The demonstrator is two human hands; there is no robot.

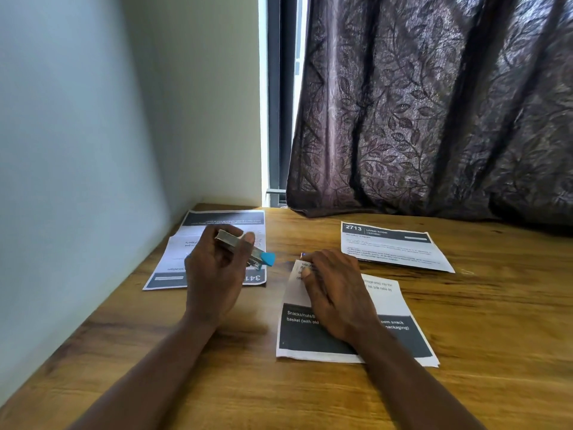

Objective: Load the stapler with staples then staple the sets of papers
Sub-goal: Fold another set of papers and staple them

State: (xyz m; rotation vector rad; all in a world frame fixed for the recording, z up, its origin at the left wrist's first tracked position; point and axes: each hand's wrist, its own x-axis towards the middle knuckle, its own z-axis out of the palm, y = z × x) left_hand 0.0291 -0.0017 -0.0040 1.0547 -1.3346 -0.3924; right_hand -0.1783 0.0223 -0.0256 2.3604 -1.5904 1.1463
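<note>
Wooden table (496, 324), printed papers (400, 308) partly under right hand (336, 293)

Read "2713" and "LIVING ROOM" in white on the dark header of the far paper set (393, 248), toward the far right of the tabletop (217, 367); smaller lines beneath unreadable. On the near paper set (387, 304), by the front edge, made out "Snacks/nuts/b", "basket (with old", "oom snack" and "packaging)" in white on its dark band, plus "into the" and "side table by" above. On the left paper set (176, 256), along the left edge, caught "341" upside down.
</note>
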